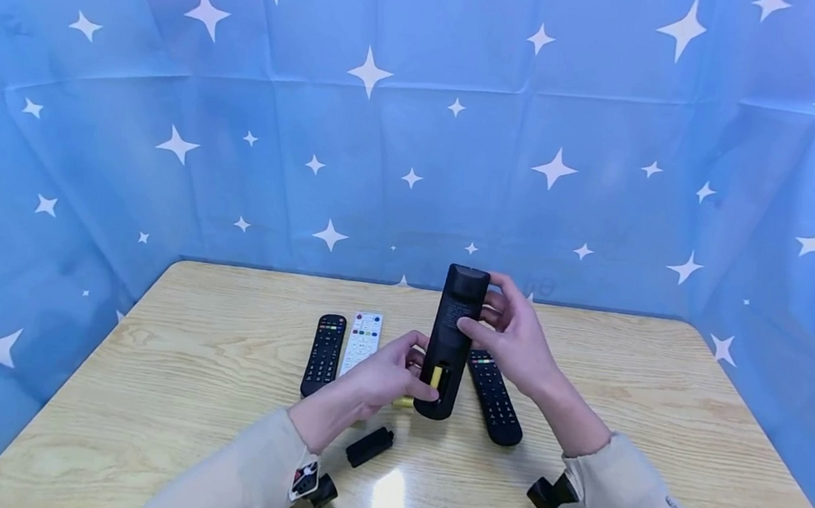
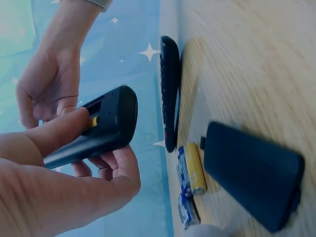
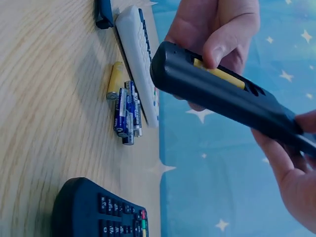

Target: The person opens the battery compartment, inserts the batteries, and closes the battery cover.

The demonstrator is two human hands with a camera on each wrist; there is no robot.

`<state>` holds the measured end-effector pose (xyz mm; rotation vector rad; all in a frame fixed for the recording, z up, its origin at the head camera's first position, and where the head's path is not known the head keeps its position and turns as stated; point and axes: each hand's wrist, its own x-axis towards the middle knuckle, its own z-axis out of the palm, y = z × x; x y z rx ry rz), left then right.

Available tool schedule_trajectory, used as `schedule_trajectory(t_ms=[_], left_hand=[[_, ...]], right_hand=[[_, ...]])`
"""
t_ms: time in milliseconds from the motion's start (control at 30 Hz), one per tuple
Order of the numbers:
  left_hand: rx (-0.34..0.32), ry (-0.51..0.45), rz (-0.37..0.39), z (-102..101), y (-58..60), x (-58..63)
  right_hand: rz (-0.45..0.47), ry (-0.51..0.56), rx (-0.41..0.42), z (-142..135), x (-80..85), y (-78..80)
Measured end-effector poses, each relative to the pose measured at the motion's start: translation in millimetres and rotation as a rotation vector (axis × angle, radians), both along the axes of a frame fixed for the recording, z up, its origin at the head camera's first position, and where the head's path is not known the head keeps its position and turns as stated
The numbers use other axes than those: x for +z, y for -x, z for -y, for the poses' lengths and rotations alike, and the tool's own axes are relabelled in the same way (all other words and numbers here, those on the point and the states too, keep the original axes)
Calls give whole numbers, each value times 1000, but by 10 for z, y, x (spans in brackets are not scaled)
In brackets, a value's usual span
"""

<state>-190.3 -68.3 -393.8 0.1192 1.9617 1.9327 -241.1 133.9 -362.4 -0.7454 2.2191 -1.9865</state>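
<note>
A black remote control (image 1: 453, 335) is held up above the table, its back and open battery compartment facing the head camera. Inside the compartment lies a yellow battery (image 3: 224, 77), and the left thumb presses on it near one end. The left hand (image 1: 389, 376) grips the remote's lower end, fingers wrapped behind it. Higher up, the right hand (image 1: 518, 346) holds the remote with its thumb on the back and fingers behind the far side. A black battery cover (image 2: 252, 173) rests on the table below the left hand.
A loose yellow battery (image 3: 115, 81) lies beside several blue batteries (image 3: 127, 111). Toward the left stand a black remote (image 1: 324, 353) and a white remote (image 1: 363, 341) side by side. Another black remote (image 1: 494, 402) lies at the right. Behind the table (image 1: 220, 308) hangs a blue star-patterned cloth (image 1: 422, 122).
</note>
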Motion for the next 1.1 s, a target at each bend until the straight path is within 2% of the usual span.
schedule_trajectory(t_ms=[133, 333, 533, 700, 933, 1100], left_hand=[[-3, 38, -24, 16, -13, 14], [-32, 46, -71, 45, -19, 15], [-51, 134, -137, 115, 8, -26], [-94, 283, -236, 155, 34, -72], [-145, 591, -420, 144, 43, -117], [-154, 719, -510, 124, 30, -132]], right_hand=[[26, 15, 6, -9, -20, 16], [56, 28, 2, -47, -44, 35], [67, -4, -34, -105, -56, 49], [57, -26, -60, -149, -63, 63], [40, -32, -61, -175, -72, 76], [34, -33, -63, -191, -78, 77]])
